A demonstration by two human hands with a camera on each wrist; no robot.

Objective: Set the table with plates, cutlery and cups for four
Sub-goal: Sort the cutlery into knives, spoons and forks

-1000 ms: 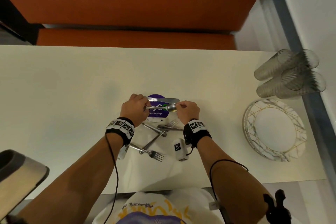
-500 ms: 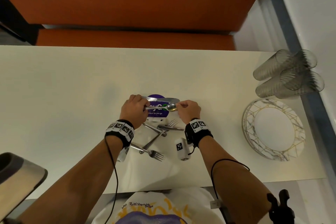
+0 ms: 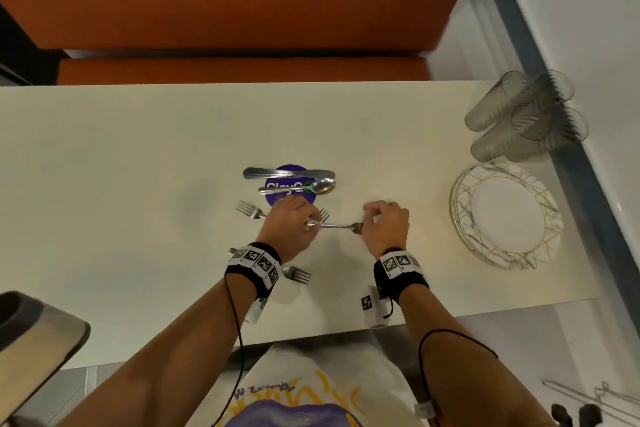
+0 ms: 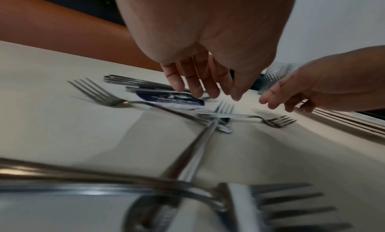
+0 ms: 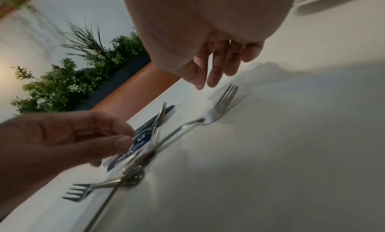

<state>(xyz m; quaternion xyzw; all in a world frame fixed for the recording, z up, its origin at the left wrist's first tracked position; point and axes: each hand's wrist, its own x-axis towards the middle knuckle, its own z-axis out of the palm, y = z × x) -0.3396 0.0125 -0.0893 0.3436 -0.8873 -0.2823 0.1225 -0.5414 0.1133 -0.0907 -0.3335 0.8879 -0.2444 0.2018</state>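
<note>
Knives [image 3: 289,173] and a spoon [image 3: 298,187] lie side by side across a purple sticker [image 3: 277,196] at the middle of the cream table [image 3: 138,166]. Just nearer me, several forks lie crossed; one fork [image 3: 336,225] stretches between my hands. My left hand [image 3: 291,222] hovers over the fork handles, fingers loose [image 4: 198,82] and holding nothing. My right hand [image 3: 381,218] hangs over that fork's tines [image 5: 223,102], fingers relaxed [image 5: 212,77] and a little above the metal. Another fork [image 3: 249,210] points left, and one fork [image 3: 298,274] lies under my left wrist.
A stack of marbled plates [image 3: 505,215] sits at the table's right end, with several clear cups [image 3: 526,114] lying stacked on their sides behind it. An orange bench [image 3: 242,66] runs along the far edge. A dark chair back [image 3: 31,333] is at my near left.
Both hands let go of the spoon, which now lies beside the knives. They drew back toward me over the forks, and the right hand shifted right.
</note>
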